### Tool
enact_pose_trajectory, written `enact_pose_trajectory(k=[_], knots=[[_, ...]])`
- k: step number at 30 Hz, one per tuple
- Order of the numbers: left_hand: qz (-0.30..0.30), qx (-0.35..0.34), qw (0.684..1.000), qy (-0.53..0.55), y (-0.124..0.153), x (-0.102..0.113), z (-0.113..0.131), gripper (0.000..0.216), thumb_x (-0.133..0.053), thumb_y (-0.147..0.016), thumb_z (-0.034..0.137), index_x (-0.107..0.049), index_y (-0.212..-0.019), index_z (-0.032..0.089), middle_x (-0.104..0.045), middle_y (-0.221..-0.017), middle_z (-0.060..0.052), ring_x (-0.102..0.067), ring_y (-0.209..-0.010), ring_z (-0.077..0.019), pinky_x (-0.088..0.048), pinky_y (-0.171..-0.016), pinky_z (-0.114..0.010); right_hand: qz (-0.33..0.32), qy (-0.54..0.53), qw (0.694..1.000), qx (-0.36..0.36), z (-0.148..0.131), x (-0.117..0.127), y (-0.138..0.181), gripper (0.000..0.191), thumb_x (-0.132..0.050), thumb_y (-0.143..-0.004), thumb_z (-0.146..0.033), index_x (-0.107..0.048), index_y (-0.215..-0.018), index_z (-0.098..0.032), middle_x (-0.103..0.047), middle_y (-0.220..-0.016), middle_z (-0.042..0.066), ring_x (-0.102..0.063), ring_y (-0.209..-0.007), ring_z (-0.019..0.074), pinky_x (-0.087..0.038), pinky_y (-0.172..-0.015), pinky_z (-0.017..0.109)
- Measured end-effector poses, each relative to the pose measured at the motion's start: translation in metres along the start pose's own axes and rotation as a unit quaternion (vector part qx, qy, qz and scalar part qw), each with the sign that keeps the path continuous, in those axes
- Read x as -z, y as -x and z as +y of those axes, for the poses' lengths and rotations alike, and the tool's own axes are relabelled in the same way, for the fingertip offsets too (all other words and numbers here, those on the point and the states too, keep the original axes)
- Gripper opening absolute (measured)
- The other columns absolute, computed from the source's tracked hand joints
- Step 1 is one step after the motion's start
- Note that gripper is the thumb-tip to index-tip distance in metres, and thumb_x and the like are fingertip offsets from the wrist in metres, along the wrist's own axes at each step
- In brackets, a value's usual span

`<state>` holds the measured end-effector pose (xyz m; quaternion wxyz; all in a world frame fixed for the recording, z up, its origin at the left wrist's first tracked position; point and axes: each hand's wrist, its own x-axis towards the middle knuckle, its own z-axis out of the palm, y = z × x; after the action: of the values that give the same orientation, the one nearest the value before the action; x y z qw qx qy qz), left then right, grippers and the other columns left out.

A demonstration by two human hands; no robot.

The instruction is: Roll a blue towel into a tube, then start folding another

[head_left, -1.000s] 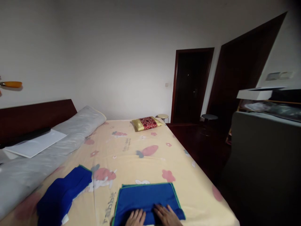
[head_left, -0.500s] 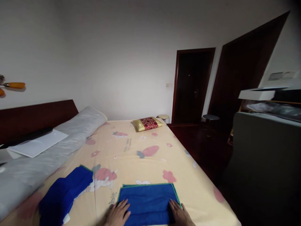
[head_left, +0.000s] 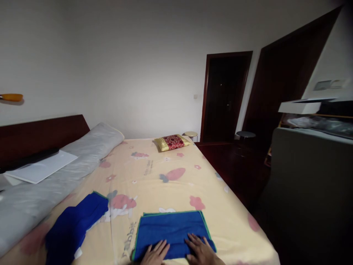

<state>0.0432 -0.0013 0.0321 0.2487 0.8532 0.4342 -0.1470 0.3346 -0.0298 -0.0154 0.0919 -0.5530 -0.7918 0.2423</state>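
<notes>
A blue towel with green edging (head_left: 171,226) lies folded into a flat rectangle on the bed, close to me. My left hand (head_left: 156,254) rests on its near edge, left of the middle, palm down with the fingers spread. My right hand (head_left: 202,250) lies on the towel's near right part, its fingers also stretched out and apart. Off to the left is a second blue cloth (head_left: 77,224), crumpled, with a green edge and a small white tag. Neither hand touches that one.
The bed's patterned sheet (head_left: 154,191) stretches ahead. A gold and red pillow (head_left: 173,142) sits at its far end. Along the left run a grey bolster-like roll (head_left: 91,154) and a white flat panel (head_left: 44,167). Stools (head_left: 246,135) and a dark cabinet-like block (head_left: 311,184) stand right.
Both hands have moved inward from the towel's side edges onto its near part. The towel's near edge now shows. The view has shifted slightly; the crumpled cloth stays put.
</notes>
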Motion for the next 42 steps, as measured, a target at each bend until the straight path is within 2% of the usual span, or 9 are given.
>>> enact_pose_trajectory(k=[5,9,13,16,19,29,33,36,42], knots=[[0.114,0.161,0.980,-0.037,0.030,0.019,-0.045,0.058,-0.027,-0.093,0.045,-0.030,-0.149,0.030,-0.021,-0.160,-0.001,-0.020,-0.148,-0.0232,-0.024,-0.117,-0.052,0.088,0.067,0.982,-0.152,0.028,0.019,0.008,0.052,-0.041,-0.092,-0.055,-0.048,-0.139,-0.033,-0.039,-0.151,0.010,-0.035,-0.141,0.0329,-0.026,-0.112,0.067],[0.149,0.244,0.956,-0.073,0.038,0.026,-0.063,0.059,-0.028,-0.094,0.046,-0.033,-0.148,0.023,-0.023,-0.160,-0.006,-0.022,-0.147,-0.0231,-0.025,-0.117,-0.049,0.119,0.106,0.968,-0.192,0.039,0.019,0.006,0.051,-0.045,-0.091,-0.050,-0.050,-0.138,-0.029,-0.041,-0.150,0.013,-0.036,-0.140,0.0335,-0.028,-0.111,0.066],[0.158,0.141,0.976,-0.042,0.024,0.021,-0.037,0.057,-0.027,-0.095,0.044,-0.032,-0.148,0.025,-0.021,-0.160,-0.005,-0.021,-0.148,-0.0244,-0.021,-0.118,-0.054,0.120,0.053,0.986,-0.107,0.012,0.010,-0.001,0.055,-0.041,-0.091,-0.060,-0.047,-0.139,-0.035,-0.039,-0.152,0.010,-0.036,-0.140,0.0327,-0.029,-0.111,0.066],[0.112,0.000,0.994,0.005,0.013,0.012,-0.012,0.057,-0.036,-0.093,0.043,-0.028,-0.149,0.035,-0.022,-0.159,-0.001,-0.024,-0.147,-0.0244,-0.022,-0.118,-0.056,0.033,-0.013,0.999,-0.019,-0.018,0.007,-0.002,0.057,-0.037,-0.089,-0.066,-0.040,-0.141,-0.043,-0.039,-0.152,0.008,-0.036,-0.140,0.0326,-0.026,-0.109,0.070],[0.051,-0.060,0.997,0.024,0.013,0.008,-0.006,0.061,-0.044,-0.090,0.040,-0.026,-0.148,0.041,-0.024,-0.159,0.001,-0.026,-0.146,-0.0245,-0.024,-0.116,-0.058,-0.032,-0.040,0.999,0.013,-0.032,0.011,0.002,0.059,-0.037,-0.088,-0.068,-0.039,-0.141,-0.043,-0.039,-0.152,0.009,-0.035,-0.141,0.0336,-0.021,-0.109,0.071],[0.122,0.203,0.970,-0.051,0.036,0.026,-0.051,0.058,-0.027,-0.094,0.043,-0.030,-0.149,0.027,-0.020,-0.161,-0.003,-0.016,-0.149,-0.0232,-0.017,-0.119,-0.055,0.112,0.093,0.968,-0.205,0.027,0.016,0.001,0.051,-0.042,-0.091,-0.051,-0.047,-0.139,-0.033,-0.038,-0.154,0.009,-0.032,-0.143,0.0329,-0.026,-0.111,0.067],[0.146,0.110,0.982,-0.048,0.025,0.018,-0.033,0.059,-0.030,-0.093,0.048,-0.037,-0.147,0.024,-0.029,-0.159,-0.007,-0.025,-0.147,-0.0258,-0.021,-0.120,-0.050,0.123,0.101,0.979,-0.130,0.007,0.026,-0.002,0.046,-0.041,-0.091,-0.042,-0.055,-0.131,-0.024,-0.047,-0.149,0.015,-0.042,-0.137,0.0330,-0.031,-0.110,0.061],[0.102,0.017,0.994,-0.044,0.010,0.002,-0.016,0.059,-0.044,-0.088,0.039,-0.039,-0.146,0.027,-0.036,-0.157,-0.007,-0.030,-0.145,-0.0274,-0.021,-0.121,-0.049,0.099,0.104,0.990,-0.019,-0.023,0.024,-0.004,0.035,-0.047,-0.084,-0.030,-0.061,-0.115,-0.024,-0.063,-0.130,0.012,-0.055,-0.122,0.0287,-0.035,-0.109,0.053],[0.063,-0.004,0.998,-0.025,-0.018,-0.037,-0.021,0.062,-0.037,-0.083,0.016,-0.039,-0.145,0.025,-0.038,-0.156,-0.012,-0.028,-0.145,-0.0294,-0.025,-0.118,-0.056,-0.018,0.153,0.986,0.070,-0.038,-0.002,-0.011,0.043,-0.062,-0.074,-0.041,-0.062,-0.113,-0.024,-0.066,-0.123,0.012,-0.058,-0.115,0.0317,-0.041,-0.102,0.048]])
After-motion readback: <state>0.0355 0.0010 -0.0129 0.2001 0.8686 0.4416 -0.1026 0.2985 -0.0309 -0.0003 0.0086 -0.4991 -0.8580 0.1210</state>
